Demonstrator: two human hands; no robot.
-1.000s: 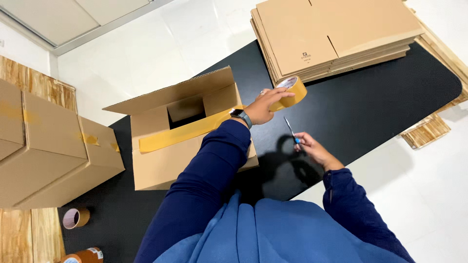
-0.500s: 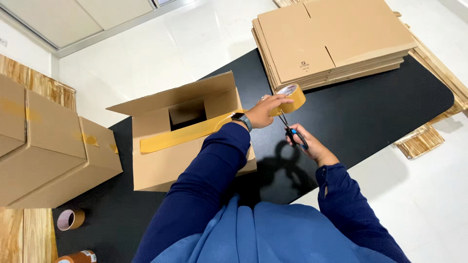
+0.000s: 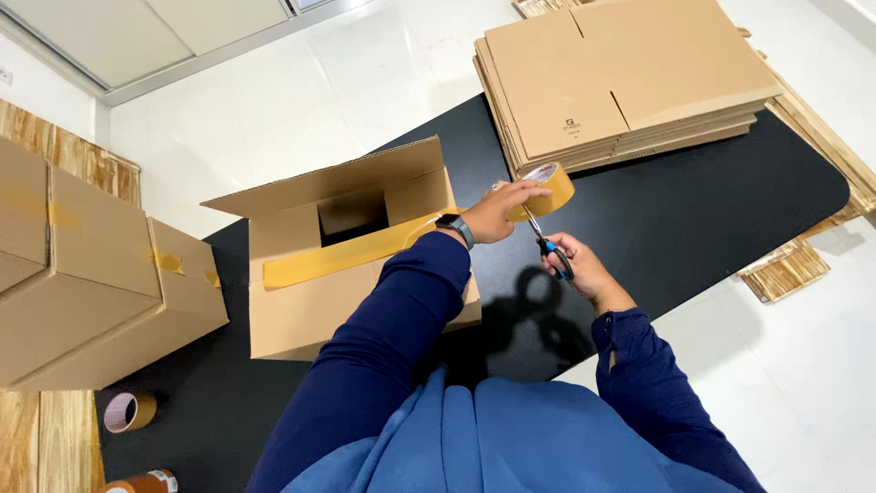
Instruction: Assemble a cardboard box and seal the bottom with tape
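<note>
Both hands work just right of the open box: the left hand (image 3: 500, 212) grips a roll of tan packing tape (image 3: 550, 187), its fingers wrapped over the ring, while the right hand (image 3: 577, 267) is closed around blue-handled scissors (image 3: 546, 239) whose blades point up toward the roll at about eleven o'clock. A yellow-brown strip of tape (image 3: 351, 256) runs from the roll toward nine o'clock across the side of the open brown cardboard box (image 3: 328, 274), which stands on the black worktop (image 3: 693, 219). At one o'clock lies a stack of flattened cardboard boxes (image 3: 620, 82). At nine o'clock sit closed taped cartons (image 3: 91, 265), and at seven o'clock a spare tape roll (image 3: 128, 412).
</note>
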